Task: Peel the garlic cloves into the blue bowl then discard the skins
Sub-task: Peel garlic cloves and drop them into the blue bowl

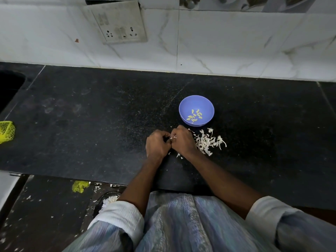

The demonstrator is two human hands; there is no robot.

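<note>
Though pinched between both hands, garlic clove (172, 137) mostly hidden, only a pale sliver showing. Left hand (157, 144) and right hand (181, 140) knuckles up, fingers curled inward, touching each other just above the black table (91, 115); each grip closed on the clove, exact finger placement hard to make out. One blue bowl (196, 110) just beyond the hands, holding roughly ten peeled cloves (195, 115), too small to count surely. One loose pile of skins (209, 141) beside the right hand.
</note>
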